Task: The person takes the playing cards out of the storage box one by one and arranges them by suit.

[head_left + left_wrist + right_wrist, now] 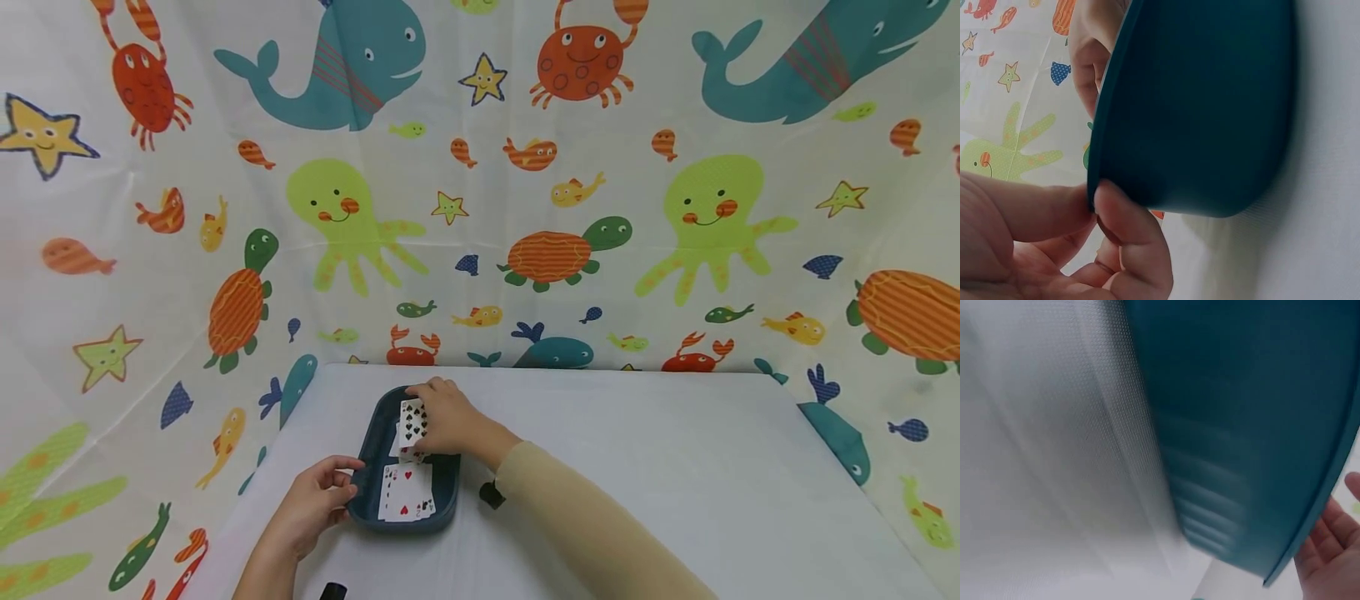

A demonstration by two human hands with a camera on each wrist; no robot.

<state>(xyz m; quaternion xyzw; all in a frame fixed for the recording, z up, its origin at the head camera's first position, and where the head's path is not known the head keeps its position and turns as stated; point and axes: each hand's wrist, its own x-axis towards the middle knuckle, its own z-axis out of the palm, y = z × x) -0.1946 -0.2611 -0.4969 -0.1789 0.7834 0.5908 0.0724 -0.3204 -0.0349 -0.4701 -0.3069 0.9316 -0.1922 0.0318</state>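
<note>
On the far side I see a white cloth printed with sea creatures — whales, crabs, turtles. The near tabletop is white.

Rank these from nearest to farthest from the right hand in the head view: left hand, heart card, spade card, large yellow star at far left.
1. Spade card, at the right hand.
2. Heart card, in the near end of the tray.
3. Left hand, at the tray's left rim.
4. Large yellow star, far left on the backdrop.

The head view looks forward and down; both wrist views (far nearer) share the blue tray.
</note>
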